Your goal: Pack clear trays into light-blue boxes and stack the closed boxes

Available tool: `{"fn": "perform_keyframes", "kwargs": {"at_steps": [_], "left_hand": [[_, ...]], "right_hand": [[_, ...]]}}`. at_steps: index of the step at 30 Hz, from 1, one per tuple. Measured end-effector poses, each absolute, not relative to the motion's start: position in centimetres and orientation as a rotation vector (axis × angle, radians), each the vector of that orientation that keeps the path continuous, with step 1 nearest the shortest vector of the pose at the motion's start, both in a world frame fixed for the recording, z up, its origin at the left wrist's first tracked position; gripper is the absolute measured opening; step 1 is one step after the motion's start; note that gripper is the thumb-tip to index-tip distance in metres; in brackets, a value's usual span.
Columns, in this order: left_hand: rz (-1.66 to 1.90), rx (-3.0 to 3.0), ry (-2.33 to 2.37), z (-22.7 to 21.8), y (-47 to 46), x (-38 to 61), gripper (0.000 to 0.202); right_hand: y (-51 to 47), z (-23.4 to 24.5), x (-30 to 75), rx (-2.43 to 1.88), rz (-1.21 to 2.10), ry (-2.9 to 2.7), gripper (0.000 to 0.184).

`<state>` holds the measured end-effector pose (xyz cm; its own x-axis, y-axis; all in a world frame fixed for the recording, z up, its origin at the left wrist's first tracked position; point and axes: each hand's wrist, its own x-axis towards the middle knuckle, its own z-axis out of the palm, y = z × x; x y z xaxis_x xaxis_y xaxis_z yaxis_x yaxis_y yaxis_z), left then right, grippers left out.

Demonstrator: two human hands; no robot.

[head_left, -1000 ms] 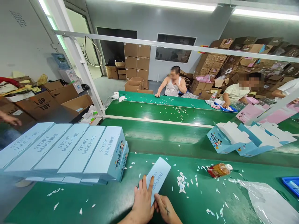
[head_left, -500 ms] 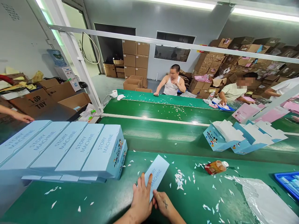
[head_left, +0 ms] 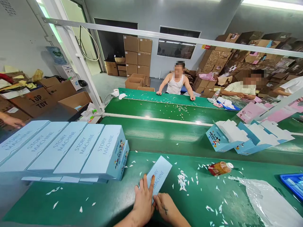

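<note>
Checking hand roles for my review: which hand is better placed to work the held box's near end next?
Probably the right hand: it is curled at the near end of the blue box, while the left hand lies partly over its lettered face.

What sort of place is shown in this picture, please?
Probably a packing workshop in a factory: there are long green work surfaces, matching light-blue boxes printed "STORY MACHINE" lined up at left, and brown cartons stacked at the back.

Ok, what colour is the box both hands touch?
The box is light blue with darker lettering; the head view shows it.
</note>
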<state>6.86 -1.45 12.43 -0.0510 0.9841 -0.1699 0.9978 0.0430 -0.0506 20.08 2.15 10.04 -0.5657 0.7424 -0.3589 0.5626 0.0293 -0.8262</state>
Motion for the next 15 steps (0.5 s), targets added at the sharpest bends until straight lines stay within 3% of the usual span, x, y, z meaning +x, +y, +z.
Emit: {"fn": "perform_keyframes", "kwargs": {"at_steps": [6,11,15], "left_hand": [[-0.117,2.097,2.205,11.4,-1.9,6.7,0.088],[0.170,1.882,2.229,12.2,-1.6,4.8,0.080],[0.207,1.773,2.431,14.1,0.3,2.0,0.066]], "right_hand": [[2.0,9.8,19.9,-1.342,1.658,-1.981,0.070],[0.3,6.1,21.3,-1.464,1.873,-1.553,0.076],[-1.5,3.0,23.1,-1.633,1.946,-1.281,0.075]]}}
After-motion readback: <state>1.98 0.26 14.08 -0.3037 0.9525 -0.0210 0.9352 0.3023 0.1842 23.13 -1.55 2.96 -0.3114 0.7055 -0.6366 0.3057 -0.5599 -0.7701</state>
